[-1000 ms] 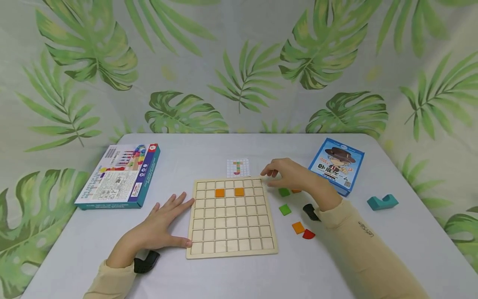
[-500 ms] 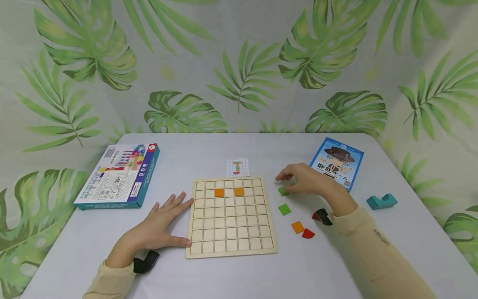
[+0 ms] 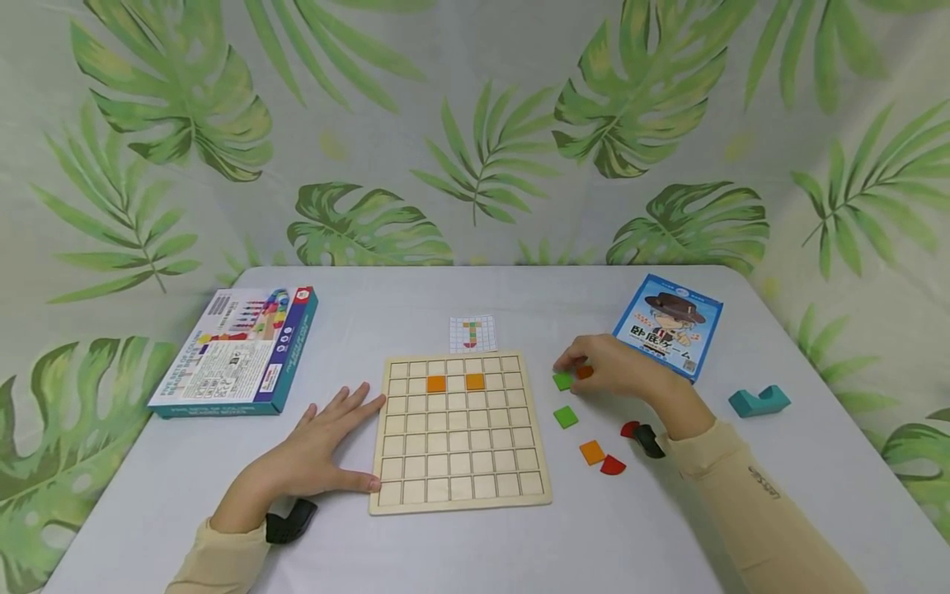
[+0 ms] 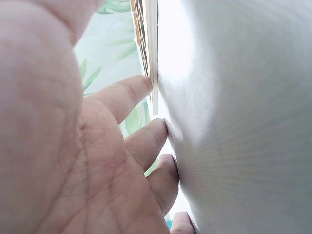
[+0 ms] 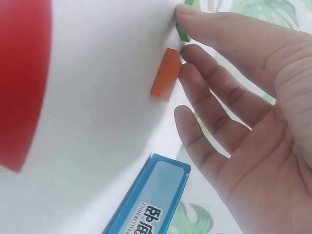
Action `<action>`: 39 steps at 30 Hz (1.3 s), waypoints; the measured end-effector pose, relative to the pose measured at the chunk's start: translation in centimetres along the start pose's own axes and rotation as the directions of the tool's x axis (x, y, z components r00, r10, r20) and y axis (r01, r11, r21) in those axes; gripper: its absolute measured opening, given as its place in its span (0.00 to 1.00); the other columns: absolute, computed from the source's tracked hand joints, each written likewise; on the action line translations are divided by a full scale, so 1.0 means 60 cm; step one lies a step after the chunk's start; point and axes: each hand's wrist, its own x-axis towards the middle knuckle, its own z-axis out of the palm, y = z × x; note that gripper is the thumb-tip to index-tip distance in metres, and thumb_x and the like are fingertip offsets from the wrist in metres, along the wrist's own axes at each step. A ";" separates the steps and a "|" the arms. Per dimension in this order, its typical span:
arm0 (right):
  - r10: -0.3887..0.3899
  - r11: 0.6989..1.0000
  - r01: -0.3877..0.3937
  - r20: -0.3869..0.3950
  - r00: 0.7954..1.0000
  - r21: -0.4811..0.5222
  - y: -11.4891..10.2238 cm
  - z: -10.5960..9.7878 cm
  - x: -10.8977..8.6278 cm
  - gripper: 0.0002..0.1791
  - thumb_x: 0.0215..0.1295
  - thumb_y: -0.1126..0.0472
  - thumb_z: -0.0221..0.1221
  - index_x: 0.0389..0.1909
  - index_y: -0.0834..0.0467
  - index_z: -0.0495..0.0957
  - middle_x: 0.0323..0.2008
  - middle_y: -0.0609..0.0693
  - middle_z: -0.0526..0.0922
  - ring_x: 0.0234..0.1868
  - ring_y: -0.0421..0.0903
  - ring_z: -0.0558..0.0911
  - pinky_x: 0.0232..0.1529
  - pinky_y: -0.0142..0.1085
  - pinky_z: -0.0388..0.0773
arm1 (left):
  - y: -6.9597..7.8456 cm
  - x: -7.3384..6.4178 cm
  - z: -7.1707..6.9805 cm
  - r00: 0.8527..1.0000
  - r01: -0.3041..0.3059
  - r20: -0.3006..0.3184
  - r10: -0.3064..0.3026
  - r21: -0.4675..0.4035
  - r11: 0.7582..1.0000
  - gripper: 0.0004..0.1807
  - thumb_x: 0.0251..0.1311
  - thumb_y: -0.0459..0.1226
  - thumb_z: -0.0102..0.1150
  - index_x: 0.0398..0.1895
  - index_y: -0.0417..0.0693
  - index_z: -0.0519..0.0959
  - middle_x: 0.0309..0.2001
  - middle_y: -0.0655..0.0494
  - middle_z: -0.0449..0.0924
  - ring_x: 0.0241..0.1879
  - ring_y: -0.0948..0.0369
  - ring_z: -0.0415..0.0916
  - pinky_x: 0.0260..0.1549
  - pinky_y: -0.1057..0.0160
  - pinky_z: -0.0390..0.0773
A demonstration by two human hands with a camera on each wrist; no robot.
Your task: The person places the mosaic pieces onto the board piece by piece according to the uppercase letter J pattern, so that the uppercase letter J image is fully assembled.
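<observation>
Close around a thin, flat green square tile [image 3: 562, 382], on the tabletop to the right of a pale wooden board ruled into square cells [image 3: 449, 445]: the right hand [image 3: 612, 363], thumb by the near edge, other fingers bent; impossible to tell whether pinching or only touching. At the board's left edge, the left hand [image 3: 319, 454], fingers and thumb spread apart. Likeliest slip: nudging the dark orange square tile [image 5: 165, 75] just beside those bent fingers, from sheer crowding; also a poor hold, from so thin a tile lying flat. Possible too: dragging the red piece [image 3: 629, 429] partly hidden by the black wrist device [image 3: 649, 441], from too low a wrist. With too hard a push from the left, perhaps a skewed board and jolted bright orange square tiles [image 3: 436, 384] in its second row from the far edge. Underneath, a smooth white-covered table [image 3: 371, 301]; beyond the board, a small gridded paper card [image 3: 472, 333] with a coloured figure; to the left, a large flat cardboard box [image 3: 233, 351]; to the right, a blue cartoon-printed box [image 3: 674, 324] and a notched teal block [image 3: 760, 401]. Behind everything, a pale backdrop cloth [image 3: 334, 140] with green leaves.
</observation>
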 end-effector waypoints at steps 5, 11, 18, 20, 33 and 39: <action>-0.019 1.000 0.019 -0.007 1.000 -0.006 0.001 0.006 0.002 0.15 0.67 0.66 0.71 0.53 0.59 0.89 0.49 0.51 0.89 0.51 0.48 0.85 0.60 0.51 0.85 | -0.004 -0.003 0.001 1.000 0.005 -0.001 -0.005 0.006 1.000 0.64 0.47 0.65 0.80 0.87 0.59 0.59 0.88 0.43 0.48 0.86 0.33 0.39 0.76 0.19 0.36; -0.035 0.999 0.035 -0.007 0.999 -0.008 0.000 0.009 0.005 0.14 0.67 0.66 0.71 0.53 0.59 0.90 0.48 0.51 0.89 0.49 0.47 0.85 0.57 0.48 0.86 | -0.007 -0.006 0.001 1.000 0.013 -0.001 -0.012 0.014 1.000 0.64 0.48 0.66 0.79 0.87 0.60 0.59 0.88 0.43 0.47 0.86 0.33 0.39 0.76 0.18 0.36; -0.044 0.999 0.044 -0.012 0.999 -0.016 -0.001 0.011 0.013 0.13 0.67 0.65 0.72 0.52 0.59 0.91 0.47 0.51 0.89 0.47 0.45 0.85 0.55 0.46 0.87 | -0.009 -0.011 -0.002 1.000 0.021 -0.004 -0.021 0.013 1.000 0.64 0.48 0.66 0.80 0.87 0.59 0.59 0.88 0.43 0.48 0.86 0.33 0.39 0.76 0.18 0.36; -0.040 0.999 0.040 -0.010 0.999 -0.018 -0.002 0.011 0.014 0.13 0.67 0.65 0.72 0.52 0.59 0.90 0.47 0.51 0.89 0.47 0.45 0.86 0.55 0.46 0.87 | -0.010 -0.011 -0.003 1.000 0.017 -0.008 -0.017 0.015 1.000 0.64 0.48 0.66 0.79 0.87 0.59 0.59 0.88 0.43 0.48 0.86 0.33 0.40 0.76 0.18 0.36; -0.081 0.996 0.079 -0.064 0.995 -0.032 -0.014 -0.006 0.024 0.13 0.62 0.65 0.71 0.48 0.59 0.91 0.44 0.50 0.89 0.45 0.49 0.83 0.44 0.37 0.83 | -0.007 0.003 0.006 1.000 0.005 -0.004 -0.005 0.033 0.999 0.64 0.49 0.65 0.80 0.87 0.58 0.59 0.88 0.44 0.48 0.87 0.34 0.39 0.77 0.19 0.36; -0.057 0.998 0.057 -0.052 0.997 -0.012 -0.036 -0.006 0.042 0.14 0.63 0.64 0.70 0.49 0.57 0.91 0.44 0.51 0.87 0.46 0.52 0.81 0.28 0.34 0.82 | -0.009 0.003 0.005 1.000 -0.001 -0.007 0.001 0.034 0.999 0.64 0.48 0.66 0.79 0.87 0.59 0.59 0.88 0.44 0.48 0.87 0.34 0.40 0.77 0.19 0.37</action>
